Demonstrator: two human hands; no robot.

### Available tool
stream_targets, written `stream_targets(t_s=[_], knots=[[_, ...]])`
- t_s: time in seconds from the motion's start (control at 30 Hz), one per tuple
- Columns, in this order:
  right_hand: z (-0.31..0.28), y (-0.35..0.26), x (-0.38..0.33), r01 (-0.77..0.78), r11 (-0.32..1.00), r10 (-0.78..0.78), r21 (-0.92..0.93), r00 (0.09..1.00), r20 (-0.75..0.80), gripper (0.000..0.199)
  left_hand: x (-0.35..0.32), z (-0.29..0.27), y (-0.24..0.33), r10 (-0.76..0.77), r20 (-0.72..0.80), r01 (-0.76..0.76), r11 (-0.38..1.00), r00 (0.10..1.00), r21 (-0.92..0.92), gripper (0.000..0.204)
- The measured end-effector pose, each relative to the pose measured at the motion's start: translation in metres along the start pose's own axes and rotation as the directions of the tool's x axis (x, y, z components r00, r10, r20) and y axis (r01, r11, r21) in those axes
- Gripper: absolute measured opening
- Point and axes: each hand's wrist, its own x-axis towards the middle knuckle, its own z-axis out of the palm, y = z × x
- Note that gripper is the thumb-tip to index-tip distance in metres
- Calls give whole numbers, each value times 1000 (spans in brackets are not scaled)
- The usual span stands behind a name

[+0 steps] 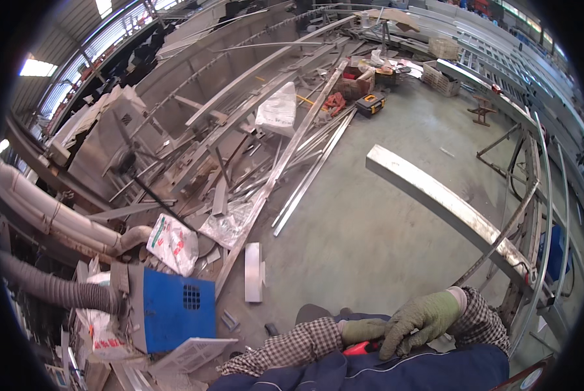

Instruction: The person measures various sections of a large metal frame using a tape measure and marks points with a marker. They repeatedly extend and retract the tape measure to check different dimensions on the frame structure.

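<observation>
Both my hands wear grey-green work gloves and meet low in the view, above my dark blue clothing. My left hand (359,329) comes out of a checked sleeve and is half covered by my right hand (423,315). The right hand's fingers curl down over it onto a small red object (363,347) with a dark end. Most of that object is hidden under the gloves. Whether the left hand grips it too cannot be told.
A long curved metal beam (445,202) lies on the green floor ahead right, by a metal frame (533,215). Metal profiles and scrap (285,163) are piled at the left. A short metal plate (253,272), a blue box (170,308), a hose (57,290) and sacks (173,242) are nearby.
</observation>
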Motion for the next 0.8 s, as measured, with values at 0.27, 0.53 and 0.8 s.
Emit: stream_targets(t_s=[0.27,0.53,0.8], knots=[[-163,-17,64,-159,983,149,-92,983,-106,35,-11,-195,94,-155,156,173,979,976,-109,48],[-322,-69,115,-91,963,7,-252,949,-315,25,1,-362,210,-287,328,323,944,900,-60,47],[-470,-76,98,-105,853,-221,-511,814,-537,25,58,-523,296,-470,450,485,870,760,89,45]])
